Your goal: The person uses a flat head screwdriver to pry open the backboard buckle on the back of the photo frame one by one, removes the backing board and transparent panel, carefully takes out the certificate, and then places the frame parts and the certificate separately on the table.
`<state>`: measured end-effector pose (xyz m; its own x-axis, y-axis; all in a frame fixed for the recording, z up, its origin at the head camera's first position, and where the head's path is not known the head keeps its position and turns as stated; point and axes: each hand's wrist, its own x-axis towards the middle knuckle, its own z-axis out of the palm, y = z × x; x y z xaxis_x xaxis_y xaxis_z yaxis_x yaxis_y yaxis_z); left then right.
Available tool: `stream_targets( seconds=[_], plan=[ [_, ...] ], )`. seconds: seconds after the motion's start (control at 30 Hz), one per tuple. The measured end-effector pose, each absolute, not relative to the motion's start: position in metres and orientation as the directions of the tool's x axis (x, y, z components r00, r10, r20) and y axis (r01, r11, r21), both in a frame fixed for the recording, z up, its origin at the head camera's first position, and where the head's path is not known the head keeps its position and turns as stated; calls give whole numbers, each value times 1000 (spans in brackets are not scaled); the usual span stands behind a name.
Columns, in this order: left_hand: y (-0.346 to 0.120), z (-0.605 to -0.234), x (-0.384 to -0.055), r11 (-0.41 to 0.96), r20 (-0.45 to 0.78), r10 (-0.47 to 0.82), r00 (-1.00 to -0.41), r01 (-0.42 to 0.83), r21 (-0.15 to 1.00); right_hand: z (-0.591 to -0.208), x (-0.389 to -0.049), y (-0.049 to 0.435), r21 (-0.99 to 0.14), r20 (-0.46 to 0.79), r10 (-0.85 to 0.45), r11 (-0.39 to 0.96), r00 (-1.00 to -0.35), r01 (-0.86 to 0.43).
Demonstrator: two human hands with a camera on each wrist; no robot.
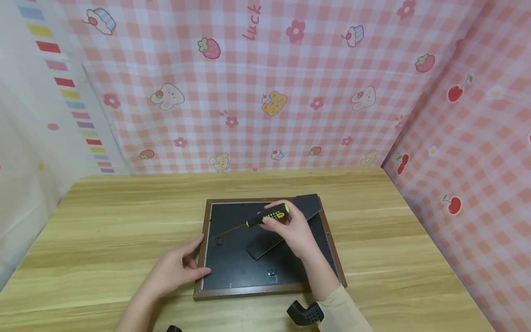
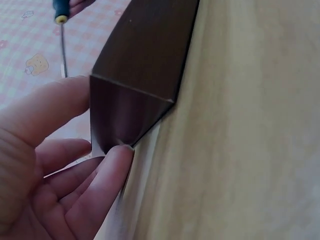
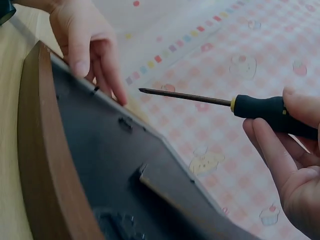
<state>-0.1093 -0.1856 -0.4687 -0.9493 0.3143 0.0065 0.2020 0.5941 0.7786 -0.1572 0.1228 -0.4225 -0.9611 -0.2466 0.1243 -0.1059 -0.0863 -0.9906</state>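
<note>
Brown frame is lying midway across the table, your left hand gripping its left rail between thumb and forefinger, your right hand pinching the screwdriver, so be keeping its tip shallow, sparing the black panel.

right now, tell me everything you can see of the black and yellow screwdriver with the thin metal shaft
The black and yellow screwdriver has a dark, rubbery-looking handle with yellow dots and trim, and a straight, thin metal shaft tapering to a dark tip. The right hand grips the handle, angling the shaft left and down above the black back panel of a brown, wood-look frame. The tip touches nothing; its shape is unclear.
</note>
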Motion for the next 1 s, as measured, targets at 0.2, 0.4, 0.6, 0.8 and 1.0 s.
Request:
stream_targets(
  seconds=[0.2, 0.4, 0.6, 0.8, 1.0],
  plan=[
    [-187, -467, -114, 567, 9, 286, -958, 177, 805, -432, -162, 127, -993, 100, -183, -74, -978, -87],
    [-182, -468, -121, 610, 61, 234, -970, 195, 768, -441, -169, 125, -991, 100, -127, -102, -987, -87],
    [-177, -475, -123, 631, 114, 228, -967, 236, 739, -446, -173, 116, -989, 101, -125, -123, -987, -86],
    [-177, -475, -123, 620, 102, 218, -970, 219, 754, -449, -177, 108, -990, 88, -139, -123, -986, -71],
    [-178, -475, -124, 608, 83, 215, -973, 200, 768, -452, -180, 101, -991, 59, -140, -126, -988, -42]
  ],
)
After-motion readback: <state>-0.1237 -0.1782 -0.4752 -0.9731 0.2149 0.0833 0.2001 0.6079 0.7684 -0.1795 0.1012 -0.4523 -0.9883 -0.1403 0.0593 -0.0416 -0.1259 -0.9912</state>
